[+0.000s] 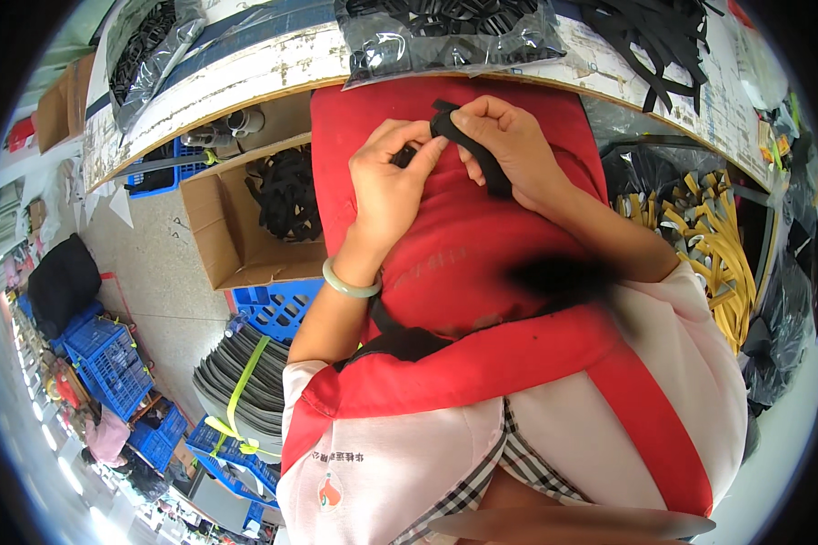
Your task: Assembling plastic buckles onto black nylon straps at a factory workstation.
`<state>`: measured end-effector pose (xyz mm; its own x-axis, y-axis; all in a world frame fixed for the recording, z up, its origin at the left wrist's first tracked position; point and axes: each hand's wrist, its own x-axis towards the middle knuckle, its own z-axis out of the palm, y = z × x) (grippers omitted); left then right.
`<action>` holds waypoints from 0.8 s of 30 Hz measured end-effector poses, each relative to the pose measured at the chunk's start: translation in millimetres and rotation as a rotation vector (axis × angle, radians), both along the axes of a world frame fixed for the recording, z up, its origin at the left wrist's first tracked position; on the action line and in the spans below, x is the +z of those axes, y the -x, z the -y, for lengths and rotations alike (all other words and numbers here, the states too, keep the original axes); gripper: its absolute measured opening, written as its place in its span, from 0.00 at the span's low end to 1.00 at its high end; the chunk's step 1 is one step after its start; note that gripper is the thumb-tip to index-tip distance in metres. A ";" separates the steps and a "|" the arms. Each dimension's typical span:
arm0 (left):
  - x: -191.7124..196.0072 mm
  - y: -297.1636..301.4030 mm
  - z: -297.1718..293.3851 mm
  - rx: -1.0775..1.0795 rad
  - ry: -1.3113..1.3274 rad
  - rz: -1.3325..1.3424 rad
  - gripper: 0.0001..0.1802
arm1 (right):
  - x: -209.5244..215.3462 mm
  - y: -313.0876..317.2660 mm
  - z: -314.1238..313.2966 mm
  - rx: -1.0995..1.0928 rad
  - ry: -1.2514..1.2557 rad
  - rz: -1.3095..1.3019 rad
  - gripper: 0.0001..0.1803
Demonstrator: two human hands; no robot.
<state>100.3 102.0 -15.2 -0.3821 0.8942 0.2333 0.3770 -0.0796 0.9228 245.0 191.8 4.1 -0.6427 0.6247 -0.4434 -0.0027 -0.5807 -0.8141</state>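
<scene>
A black webbing strap is held up between my two hands, above the red apron on my lap. My left hand pinches its end with thumb and forefinger. A small dark piece shows inside the curled left fingers, too hidden to name. With thumb and fingers closed, my right hand grips the same strap near its folded upper end, and the strap's loose length hangs down across the palm.
Beyond my hands is a worn white table bearing a clear bag of black parts and loose black straps. A cardboard box of black pieces stands at left, yellow straps at right, and a grey bundle lower left.
</scene>
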 end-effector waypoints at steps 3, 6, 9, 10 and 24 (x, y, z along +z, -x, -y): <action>-3.4 -0.1 3.6 0.029 0.119 0.131 0.07 | -1.3 1.5 0.8 -0.043 -0.010 -0.031 0.14; -2.1 -1.4 4.4 0.028 -0.044 -0.097 0.07 | -2.2 1.7 -0.3 -0.035 -0.020 -0.031 0.18; -6.8 -1.0 5.1 0.019 -0.015 -0.103 0.07 | 2.7 1.6 -0.6 -0.019 0.007 -0.060 0.20; -10.7 -2.9 5.7 0.003 -0.030 -0.058 0.07 | 3.3 3.6 0.5 -0.016 -0.044 -0.072 0.19; -11.5 -3.5 9.2 0.057 -0.035 -0.042 0.06 | -3.6 5.3 1.6 0.100 -0.311 0.089 0.18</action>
